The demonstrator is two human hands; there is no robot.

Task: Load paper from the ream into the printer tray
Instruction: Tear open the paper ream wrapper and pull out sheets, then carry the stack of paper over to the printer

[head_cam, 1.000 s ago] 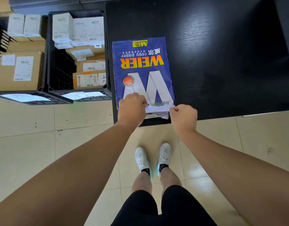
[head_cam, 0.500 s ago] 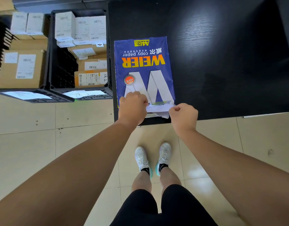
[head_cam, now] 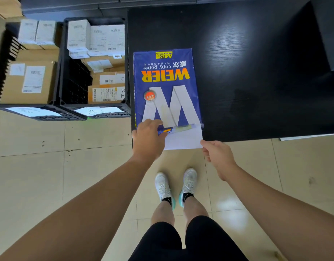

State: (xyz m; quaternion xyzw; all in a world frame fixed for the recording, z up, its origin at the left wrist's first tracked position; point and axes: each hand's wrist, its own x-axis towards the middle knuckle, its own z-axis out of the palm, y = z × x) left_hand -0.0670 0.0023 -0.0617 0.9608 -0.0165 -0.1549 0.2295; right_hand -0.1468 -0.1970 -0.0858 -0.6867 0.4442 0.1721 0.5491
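- The ream [head_cam: 167, 85], in its blue wrapper, lies flat on the black table [head_cam: 256, 72], near the table's left edge, and its open end is at the front edge, closest to the person.
- White paper [head_cam: 183, 139] sticks out from the open end and hangs a little over the front edge of the table.
- The left hand [head_cam: 148, 137] rests on the near left corner of the ream; its fingers are curled together on the torn flap of the wrapper [head_cam: 165, 130] and press it down.
- The right hand [head_cam: 218, 155] is at the near right corner of the paper; thumb and fingers look pinched on this corner, but how many sheets they take I cannot tell.
- The printer tray is not in view, so I judge the task is at its beginning: the paper is only partly out.
- Risk: a pull from one corner can fan or bend the sheets, and they may slide to the floor [head_cam: 49, 166].
- Risk: if the left hand presses weakly, the whole ream can follow the pull and tip over the front edge.
- Risk: the torn flap can catch the top sheets and crease them.
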